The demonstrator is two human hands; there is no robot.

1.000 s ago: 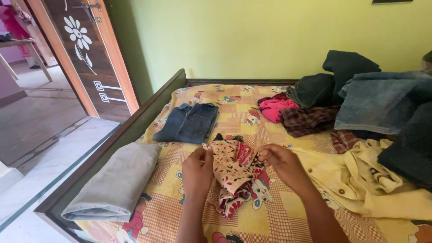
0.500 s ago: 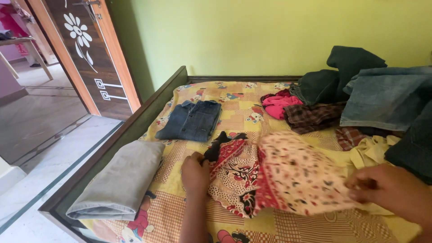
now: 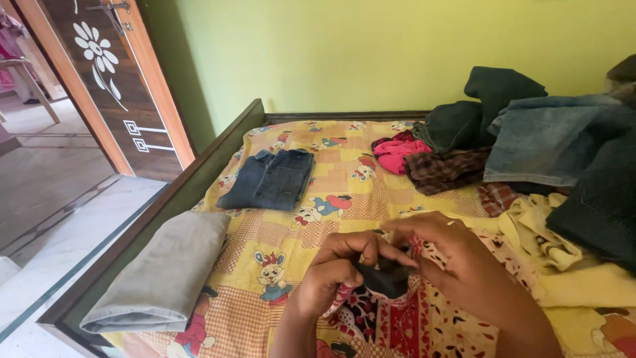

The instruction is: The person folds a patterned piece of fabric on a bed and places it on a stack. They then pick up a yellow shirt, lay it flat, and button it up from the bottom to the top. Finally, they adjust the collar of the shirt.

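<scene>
Both hands meet at the near edge of the bed (image 3: 199, 174): the left hand (image 3: 338, 268) and right hand (image 3: 457, 265) pinch the dark trim of a red patterned garment (image 3: 397, 318), which spreads toward the person beneath them.

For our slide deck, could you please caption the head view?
Both hands, left hand and right hand, pinch a dark part of a red floral garment on a bed beside folded grey trousers.

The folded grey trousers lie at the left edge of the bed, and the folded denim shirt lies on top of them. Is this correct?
Not quite. In the head view the folded denim shirt lies apart from the grey trousers, farther up the bed on the sheet. The trousers are at the left edge.
</scene>
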